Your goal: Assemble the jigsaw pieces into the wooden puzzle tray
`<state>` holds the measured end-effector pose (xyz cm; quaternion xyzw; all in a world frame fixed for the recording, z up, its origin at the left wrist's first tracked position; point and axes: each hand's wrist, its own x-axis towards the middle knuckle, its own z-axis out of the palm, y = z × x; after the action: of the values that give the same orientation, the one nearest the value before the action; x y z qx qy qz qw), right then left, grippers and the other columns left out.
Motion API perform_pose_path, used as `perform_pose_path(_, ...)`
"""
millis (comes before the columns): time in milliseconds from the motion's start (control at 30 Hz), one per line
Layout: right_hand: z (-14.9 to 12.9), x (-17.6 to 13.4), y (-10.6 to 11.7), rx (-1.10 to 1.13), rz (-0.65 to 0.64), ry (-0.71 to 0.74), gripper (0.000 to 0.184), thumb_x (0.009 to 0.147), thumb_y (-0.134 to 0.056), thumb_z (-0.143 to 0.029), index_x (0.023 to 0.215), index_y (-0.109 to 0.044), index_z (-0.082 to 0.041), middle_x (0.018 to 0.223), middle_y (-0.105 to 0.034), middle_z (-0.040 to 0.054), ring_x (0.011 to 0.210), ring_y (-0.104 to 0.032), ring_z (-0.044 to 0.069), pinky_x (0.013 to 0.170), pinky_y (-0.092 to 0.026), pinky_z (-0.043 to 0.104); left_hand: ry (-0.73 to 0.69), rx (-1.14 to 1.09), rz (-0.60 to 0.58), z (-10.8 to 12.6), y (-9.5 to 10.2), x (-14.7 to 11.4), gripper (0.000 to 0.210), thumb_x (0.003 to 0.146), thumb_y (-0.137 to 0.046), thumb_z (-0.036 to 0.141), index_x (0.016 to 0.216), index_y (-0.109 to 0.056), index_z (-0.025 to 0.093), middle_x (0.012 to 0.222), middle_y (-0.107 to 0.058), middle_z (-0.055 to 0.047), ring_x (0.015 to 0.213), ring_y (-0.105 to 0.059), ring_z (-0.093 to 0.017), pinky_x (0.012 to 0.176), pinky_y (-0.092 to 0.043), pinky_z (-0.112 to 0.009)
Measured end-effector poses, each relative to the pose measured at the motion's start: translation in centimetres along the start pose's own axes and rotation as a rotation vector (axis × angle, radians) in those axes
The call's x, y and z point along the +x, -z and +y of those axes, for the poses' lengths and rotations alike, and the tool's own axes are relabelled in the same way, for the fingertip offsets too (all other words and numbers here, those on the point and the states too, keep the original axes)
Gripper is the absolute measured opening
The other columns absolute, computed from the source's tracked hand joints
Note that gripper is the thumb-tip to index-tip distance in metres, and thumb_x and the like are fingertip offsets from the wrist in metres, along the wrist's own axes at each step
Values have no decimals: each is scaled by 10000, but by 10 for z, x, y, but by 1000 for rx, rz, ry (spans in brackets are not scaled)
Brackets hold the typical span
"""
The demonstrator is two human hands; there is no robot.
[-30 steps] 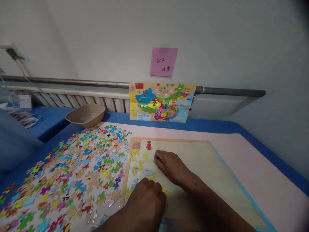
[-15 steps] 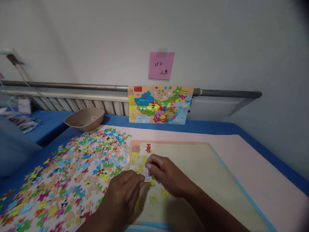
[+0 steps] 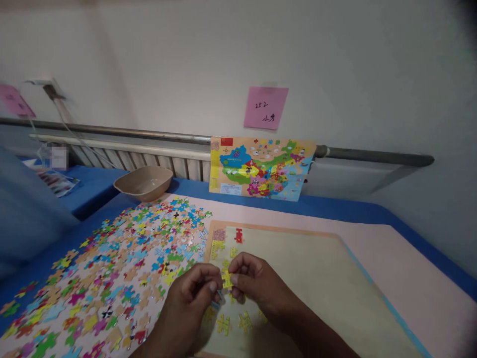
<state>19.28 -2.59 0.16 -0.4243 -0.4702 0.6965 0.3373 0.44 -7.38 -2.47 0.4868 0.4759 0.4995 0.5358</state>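
A yellow jigsaw puzzle piece (image 3: 227,280) is pinched between the thumb and fingers of my right hand (image 3: 259,283), raised over the puzzle board (image 3: 309,278). My left hand (image 3: 192,303) is closed close beside it, its fingertips at the yellow piece's left edge. A pale blue puzzle piece (image 3: 218,299) shows under the left thumb, mostly hidden, and seems held there. On the board lie a red puzzle piece (image 3: 239,235) near the top and loose yellow pieces (image 3: 223,324) below the hands. More yellow pieces line the board's left side, partly covered by my hands.
Many mixed puzzle pieces (image 3: 122,268) spread over the pink sheet left of the board. A beige basin (image 3: 145,184) stands behind them. A printed map (image 3: 263,169) leans against the wall rail (image 3: 380,156), under a pink note (image 3: 266,108). Someone's blue clothing (image 3: 30,214) is at far left.
My right hand has brought up a yellow piece between its fingers. The pale blue and white piece, earlier between both hands, now shows under my left thumb. The view has shifted left.
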Motion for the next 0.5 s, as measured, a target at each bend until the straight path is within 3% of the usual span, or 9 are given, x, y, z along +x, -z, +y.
perform_pose_path(167,2,-3,-10,9,-1,-19,321,670,-766,-387,830,-549,-214,598,-684,-15,525,-568,120,561,-408,254,90,-268,-63,-10,-3,4,206,820,-808,240,999,-725,181,830,-750,-40,768,-704,-187,728,-513,-281)
perform_pose_path(500,5,-3,-9,-36,-32,-28,415,744,-782,-552,838,-569,-208,641,-711,6,548,-600,127,586,-446,272,64,-228,22,-21,3,5,125,839,-751,172,961,-735,192,814,-711,3,764,-642,-144,715,-464,-252)
